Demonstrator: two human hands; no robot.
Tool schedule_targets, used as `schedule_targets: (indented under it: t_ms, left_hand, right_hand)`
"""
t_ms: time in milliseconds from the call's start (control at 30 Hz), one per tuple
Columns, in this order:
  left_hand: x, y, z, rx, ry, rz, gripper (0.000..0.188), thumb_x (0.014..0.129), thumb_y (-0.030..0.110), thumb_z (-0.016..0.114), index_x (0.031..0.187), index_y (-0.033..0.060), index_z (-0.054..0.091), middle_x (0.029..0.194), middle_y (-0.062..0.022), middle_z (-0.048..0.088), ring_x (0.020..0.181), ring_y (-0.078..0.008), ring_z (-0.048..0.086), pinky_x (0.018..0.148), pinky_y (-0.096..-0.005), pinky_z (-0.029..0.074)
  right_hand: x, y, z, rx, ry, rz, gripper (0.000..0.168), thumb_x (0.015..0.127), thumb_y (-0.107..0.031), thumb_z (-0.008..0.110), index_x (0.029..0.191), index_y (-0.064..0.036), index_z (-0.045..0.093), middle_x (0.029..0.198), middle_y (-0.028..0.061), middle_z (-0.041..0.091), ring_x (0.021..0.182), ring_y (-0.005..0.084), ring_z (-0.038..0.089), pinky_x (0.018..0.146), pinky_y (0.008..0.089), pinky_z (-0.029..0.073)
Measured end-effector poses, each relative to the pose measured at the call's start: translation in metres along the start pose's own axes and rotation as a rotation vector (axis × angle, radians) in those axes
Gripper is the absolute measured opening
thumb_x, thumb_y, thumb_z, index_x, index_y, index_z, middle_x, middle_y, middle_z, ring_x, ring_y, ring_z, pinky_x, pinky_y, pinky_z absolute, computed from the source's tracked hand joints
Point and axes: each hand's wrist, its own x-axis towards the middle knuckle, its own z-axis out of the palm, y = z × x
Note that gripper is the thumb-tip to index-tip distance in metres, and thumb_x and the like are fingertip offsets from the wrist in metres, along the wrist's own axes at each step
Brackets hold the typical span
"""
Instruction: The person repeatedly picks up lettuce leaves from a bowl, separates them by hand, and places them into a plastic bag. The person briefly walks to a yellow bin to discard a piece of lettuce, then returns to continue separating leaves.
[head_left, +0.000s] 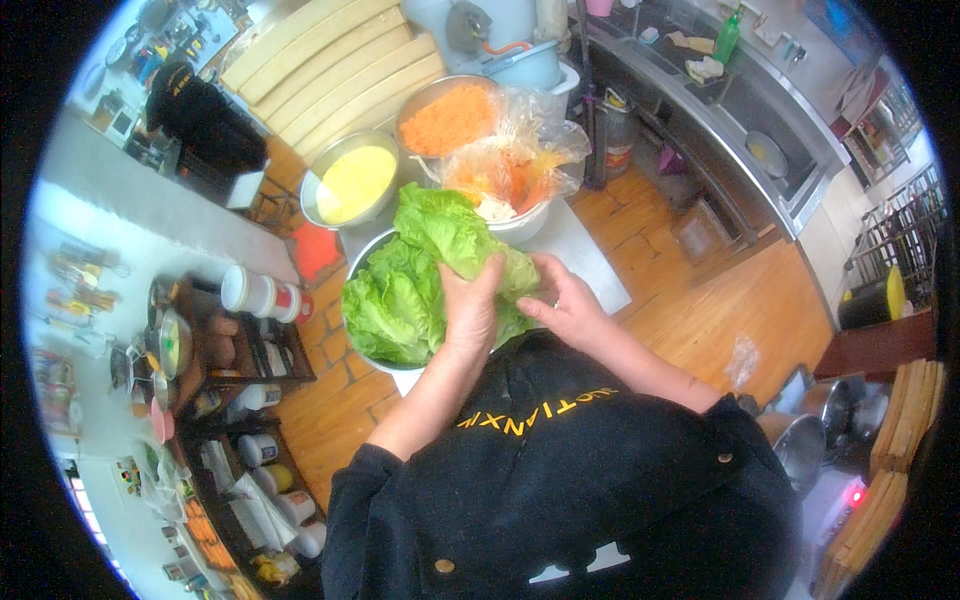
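My left hand (472, 304) is closed around the middle of a bunch of green lettuce leaves (450, 229), the thumb on top. On the bunch's right end rest the fingers of my right hand (559, 300); whether they pinch a leaf is hard to tell. Below and to the left, more lettuce (397, 307) fills a large round bowl (360, 259). Beyond it stand a metal bowl (307, 196) with a pale yellow mass, a bowl of shredded orange food (448, 120), and a white tub (525, 225) holding clear plastic bags with orange and whitish food.
The bowls stand on a pale tabletop (592, 262). Thick pale slabs (337, 67) are stacked behind. At the right is a steel sink (787, 142), at the left a dark shelf (247, 345) with tubs. A co-worker in dark clothes (202, 135) stands at the upper left.
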Motion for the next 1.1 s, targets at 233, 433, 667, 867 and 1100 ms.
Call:
schedule_targets:
  t_ms: [233,433,667,867,1100]
  left_hand:
    - [-0.003,0.012,0.005,-0.053,-0.143,-0.073,0.042,0.074,0.006,0.054,0.113,-0.0002,0.038,0.100,-0.0113,0.051,0.092,-0.0225,0.054,0.081,-0.0360,0.046]
    - [0.006,0.023,0.004,-0.094,-0.156,-0.215,0.040,0.073,0.006,0.057,0.109,0.0003,0.040,0.093,-0.0102,0.053,0.084,-0.0211,0.056,0.074,-0.0333,0.047]
    - [0.007,0.018,0.007,0.484,-0.096,0.005,0.044,0.067,0.008,0.062,0.105,-0.0019,0.044,0.094,-0.0125,0.056,0.083,-0.0205,0.056,0.074,-0.0297,0.044]
    - [-0.010,0.016,0.011,0.793,-0.166,0.246,0.050,0.061,0.006,0.062,0.106,-0.0004,0.043,0.096,-0.0171,0.056,0.089,-0.0266,0.056,0.078,-0.0332,0.044]
    - [-0.017,0.017,0.000,0.759,-0.119,0.253,0.046,0.060,0.003,0.059,0.104,-0.0003,0.045,0.092,-0.0148,0.058,0.085,-0.0242,0.057,0.075,-0.0320,0.045]
  right_hand:
    - [0.010,-0.018,-0.007,-0.105,-0.184,-0.080,0.048,0.077,-0.028,0.060,0.110,0.002,0.043,0.098,0.0213,0.055,0.093,0.0332,0.054,0.078,0.0376,0.044]
    - [0.013,-0.021,0.004,-0.255,-0.177,-0.169,0.041,0.079,-0.020,0.055,0.112,0.001,0.041,0.097,0.0229,0.054,0.092,0.0383,0.052,0.077,0.0406,0.044]
    - [0.011,-0.021,0.014,-0.232,-0.279,-0.100,0.025,0.080,-0.010,0.050,0.103,0.000,0.049,0.098,0.0219,0.054,0.093,0.0385,0.051,0.079,0.0395,0.042]
    - [0.007,0.010,0.028,-0.177,-0.267,-0.186,0.020,0.077,-0.011,0.047,0.092,0.001,0.053,0.088,0.0214,0.058,0.085,0.0369,0.055,0.073,0.0405,0.044]
    - [0.008,0.014,0.042,0.058,-0.254,-0.223,0.022,0.080,-0.017,0.046,0.091,0.000,0.054,0.083,0.0184,0.060,0.080,0.0337,0.057,0.071,0.0387,0.044]
